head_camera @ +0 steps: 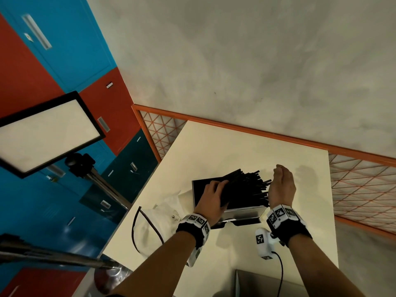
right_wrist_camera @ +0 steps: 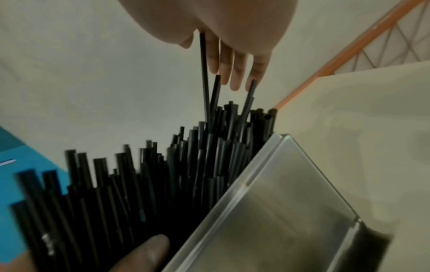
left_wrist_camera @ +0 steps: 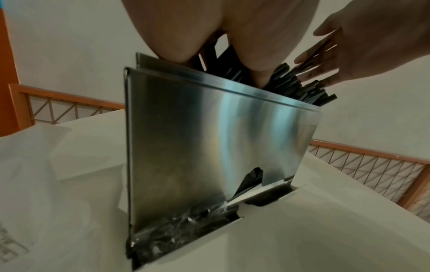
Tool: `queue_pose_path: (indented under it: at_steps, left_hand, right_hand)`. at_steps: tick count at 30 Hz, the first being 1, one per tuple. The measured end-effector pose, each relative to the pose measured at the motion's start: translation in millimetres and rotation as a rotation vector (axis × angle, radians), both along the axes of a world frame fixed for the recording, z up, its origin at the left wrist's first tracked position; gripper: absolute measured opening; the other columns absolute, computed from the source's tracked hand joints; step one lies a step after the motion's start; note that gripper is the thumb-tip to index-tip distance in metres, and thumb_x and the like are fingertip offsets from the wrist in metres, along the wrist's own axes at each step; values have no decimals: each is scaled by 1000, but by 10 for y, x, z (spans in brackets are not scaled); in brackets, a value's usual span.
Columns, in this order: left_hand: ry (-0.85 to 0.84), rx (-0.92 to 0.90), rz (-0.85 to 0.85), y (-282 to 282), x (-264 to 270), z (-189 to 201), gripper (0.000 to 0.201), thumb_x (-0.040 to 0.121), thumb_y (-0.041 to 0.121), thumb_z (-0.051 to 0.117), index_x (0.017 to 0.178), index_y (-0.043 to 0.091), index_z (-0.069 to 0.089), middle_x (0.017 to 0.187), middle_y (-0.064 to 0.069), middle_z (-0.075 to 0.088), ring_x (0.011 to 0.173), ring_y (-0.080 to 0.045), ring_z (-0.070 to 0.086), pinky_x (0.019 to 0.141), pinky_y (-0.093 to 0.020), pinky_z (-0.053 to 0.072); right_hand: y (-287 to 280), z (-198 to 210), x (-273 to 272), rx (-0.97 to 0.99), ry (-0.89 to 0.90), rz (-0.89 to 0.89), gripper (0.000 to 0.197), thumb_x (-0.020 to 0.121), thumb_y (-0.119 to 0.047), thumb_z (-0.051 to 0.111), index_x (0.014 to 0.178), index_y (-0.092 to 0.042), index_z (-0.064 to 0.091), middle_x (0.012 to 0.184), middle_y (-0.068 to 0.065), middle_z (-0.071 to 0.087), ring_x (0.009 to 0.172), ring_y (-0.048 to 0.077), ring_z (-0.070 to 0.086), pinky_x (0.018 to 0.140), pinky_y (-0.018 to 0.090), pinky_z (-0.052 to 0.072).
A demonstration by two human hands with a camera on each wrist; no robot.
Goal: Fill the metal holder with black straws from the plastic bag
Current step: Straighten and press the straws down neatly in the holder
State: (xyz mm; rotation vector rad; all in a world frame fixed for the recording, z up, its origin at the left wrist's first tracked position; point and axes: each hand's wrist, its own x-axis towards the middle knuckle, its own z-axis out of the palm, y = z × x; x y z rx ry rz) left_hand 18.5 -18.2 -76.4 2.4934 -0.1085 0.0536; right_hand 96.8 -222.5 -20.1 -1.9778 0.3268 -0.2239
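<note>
At the lower centre of the head view, the straws (head_camera: 246,187) are stood in the holder (head_camera: 244,211) on the desk (head_camera: 214,146). They are grasped by the left hand (head_camera: 213,197); the right hand's (head_camera: 281,186) straight fingers (right_wrist_camera: 237,73) are pressed against their tips.

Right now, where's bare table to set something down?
Free: the far tabletop between the metal holder and the orange rail, and the near strip between the forearms. Crowded: left of the holder, where the plastic bag lies; a white device sits by the right wrist.
</note>
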Motion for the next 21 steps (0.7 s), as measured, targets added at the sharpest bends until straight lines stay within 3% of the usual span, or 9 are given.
queue_pose_path:
  at_steps: [3,5,8,12,15,17,21]
  left_hand:
    - [32,-5,31,61,-30,16,83,86,44,73,153,21,31,143,-5,35,131,-24,37,114,-37,38]
    - [48,-25,45,113,-46,48,91,81,47,77,154,20,30,146,-5,33,134,-24,35,116,-36,35]
    - [49,-27,36,175,-66,77,100,76,44,83,154,14,29,148,-7,32,136,-26,35,115,-34,34]
    - [56,-33,43,231,-74,53,109,70,41,86,155,11,25,148,-8,31,136,-27,37,113,-37,40]
    - [53,-76,69,252,-68,37,113,67,43,86,155,12,23,151,-7,28,137,-26,36,112,-30,37]
    - [61,-80,70,264,-67,20,115,67,49,85,155,13,21,153,-6,25,139,-26,34,115,-33,37]
    - [107,-101,61,269,-95,11,121,68,58,83,158,17,13,159,-3,17,145,-24,27,116,-31,30]
  right_hand:
    - [69,-45,-38,-66,70,162,39,105,-28,37,132,-7,56,139,11,53,127,27,49,104,30,33]
    - [178,-68,-104,-121,99,312,37,104,-27,39,127,-4,58,139,13,51,126,27,49,102,27,32]
    - [336,-114,-194,-217,26,455,40,103,-29,43,134,-6,53,145,7,43,130,23,46,103,18,27]
    - [385,-169,-239,-275,-104,568,41,102,-32,46,138,-13,48,143,0,46,128,19,46,109,32,37]
    - [337,-98,-209,-208,-132,544,33,101,-27,48,132,-19,53,133,-2,52,117,16,53,98,26,41]
    - [275,-98,-158,-164,-118,451,31,101,-24,48,131,-18,55,131,-1,53,113,19,56,94,27,42]
    - [188,-152,38,-203,87,285,43,101,-33,43,141,-16,47,145,4,42,129,26,47,104,37,37]
